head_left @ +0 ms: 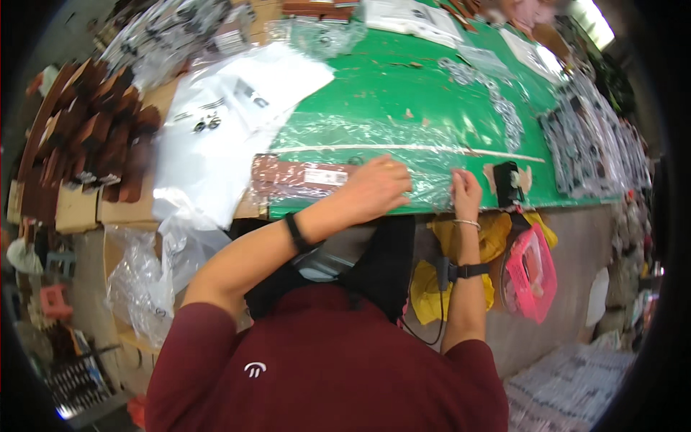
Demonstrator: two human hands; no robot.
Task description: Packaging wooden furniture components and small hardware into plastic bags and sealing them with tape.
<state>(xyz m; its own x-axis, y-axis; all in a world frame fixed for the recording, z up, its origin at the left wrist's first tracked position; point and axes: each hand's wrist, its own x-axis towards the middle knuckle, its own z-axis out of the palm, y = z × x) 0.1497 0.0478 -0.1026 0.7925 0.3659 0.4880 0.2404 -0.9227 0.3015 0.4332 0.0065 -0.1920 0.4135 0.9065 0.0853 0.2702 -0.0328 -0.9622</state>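
A clear plastic bag (pixel 432 162) lies along the near edge of the green table (pixel 381 83). At its left end it encloses a flat brown wooden piece (pixel 282 178) with a white label (pixel 325 177). My left hand (pixel 376 189) rests over the bag just right of the label, fingers curled and closed on the film. My right hand (pixel 466 193) pinches the bag's right part between thumb and fingers. A thin white strip (pixel 410 149) runs across the table just beyond both hands; whether it is under the film is hard to tell.
White plastic bags (pixel 216 137) lie at the left, beside stacked brown wooden pieces (pixel 93 137). Right of my right hand stands a small black object (pixel 507 183). Packed grey bundles (pixel 594 144) sit at the right edge. Below the table is a pink basket (pixel 545 277).
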